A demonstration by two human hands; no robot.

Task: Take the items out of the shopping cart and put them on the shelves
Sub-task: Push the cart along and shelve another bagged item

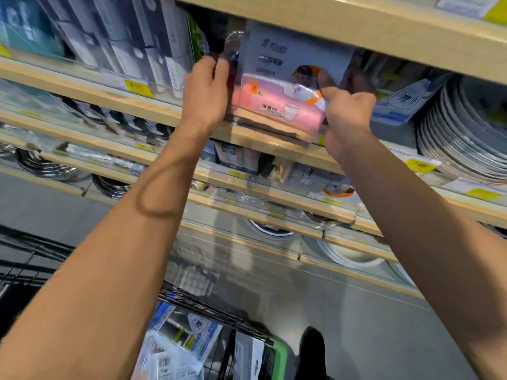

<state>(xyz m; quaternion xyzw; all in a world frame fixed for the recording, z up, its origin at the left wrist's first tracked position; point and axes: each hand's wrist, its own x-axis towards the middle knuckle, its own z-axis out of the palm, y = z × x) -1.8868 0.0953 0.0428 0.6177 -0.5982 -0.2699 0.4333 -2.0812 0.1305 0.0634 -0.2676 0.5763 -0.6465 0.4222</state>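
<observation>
A grey and pink packaged item (279,86) with a picture of a cup and bowl stands at the front of an upper wooden shelf (274,144). My left hand (205,97) grips its left edge and my right hand (347,116) grips its lower right corner. Both arms reach up to the shelf. The shopping cart (219,314), a black wire basket with a green rim, is at the bottom of the view and holds several white and blue packages (175,349).
Grey boxes (131,42) fill the shelf to the left of the item. Stacked metal plates (466,127) stand to its right, behind a blue and white package (406,97). Lower shelves carry pans, bowls and yellow price tags. A dark shoe (312,349) is on the grey floor.
</observation>
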